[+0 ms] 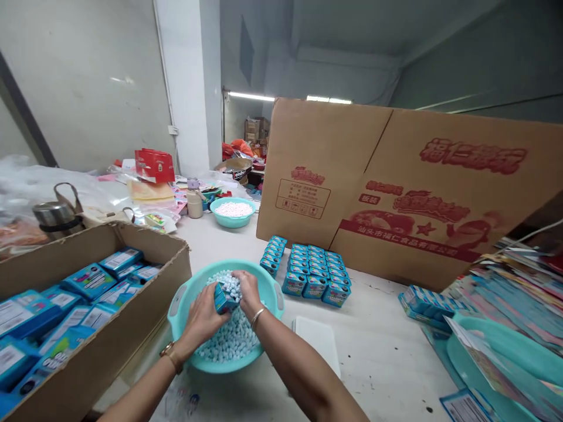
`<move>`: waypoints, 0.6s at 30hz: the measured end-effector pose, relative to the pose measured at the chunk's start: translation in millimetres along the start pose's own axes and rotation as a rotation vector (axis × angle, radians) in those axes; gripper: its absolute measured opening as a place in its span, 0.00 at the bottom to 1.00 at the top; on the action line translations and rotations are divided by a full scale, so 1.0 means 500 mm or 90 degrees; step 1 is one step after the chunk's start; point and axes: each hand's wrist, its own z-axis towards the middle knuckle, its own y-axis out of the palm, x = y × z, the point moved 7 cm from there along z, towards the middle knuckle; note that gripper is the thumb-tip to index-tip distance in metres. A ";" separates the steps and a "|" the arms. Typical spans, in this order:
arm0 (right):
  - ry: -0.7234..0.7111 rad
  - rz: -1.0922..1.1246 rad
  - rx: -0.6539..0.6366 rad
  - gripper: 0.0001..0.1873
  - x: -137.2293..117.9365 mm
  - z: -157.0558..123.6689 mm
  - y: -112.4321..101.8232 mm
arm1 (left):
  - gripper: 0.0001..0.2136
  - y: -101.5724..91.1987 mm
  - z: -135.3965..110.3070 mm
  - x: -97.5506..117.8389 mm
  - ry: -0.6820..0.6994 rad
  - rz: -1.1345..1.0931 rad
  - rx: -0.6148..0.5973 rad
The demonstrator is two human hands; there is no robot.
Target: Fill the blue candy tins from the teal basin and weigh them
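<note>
My left hand [206,313] is wrapped round a small blue box [223,298], tilted over a turquoise plastic bowl [273,300]. Pale blue candies [231,337] fill much of the bowl, and more lie heaped at the mouth of the box. Close beside that mouth, my right hand [248,293] has its fingers curled in against candies; its fingertips are partly hidden. Behind the bowl to the right, small blue boxes [314,272] stand in tight rows on the white table [373,340].
An open cardboard box [145,310] with blue packs is at left. A large printed carton [325,170] stands behind the rows. Further back sits another bowl [233,221] of pale pieces. A white lid-like piece [319,340] lies right of my bowl; a turquoise basin [505,340] is far right.
</note>
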 end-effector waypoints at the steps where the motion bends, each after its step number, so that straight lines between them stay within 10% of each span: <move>1: 0.005 0.011 -0.002 0.11 -0.006 -0.009 0.003 | 0.35 -0.006 -0.010 0.000 -0.006 -0.017 0.017; 18: -0.022 0.047 0.009 0.07 -0.061 -0.059 0.003 | 0.35 -0.021 -0.042 0.010 -0.036 -0.123 0.077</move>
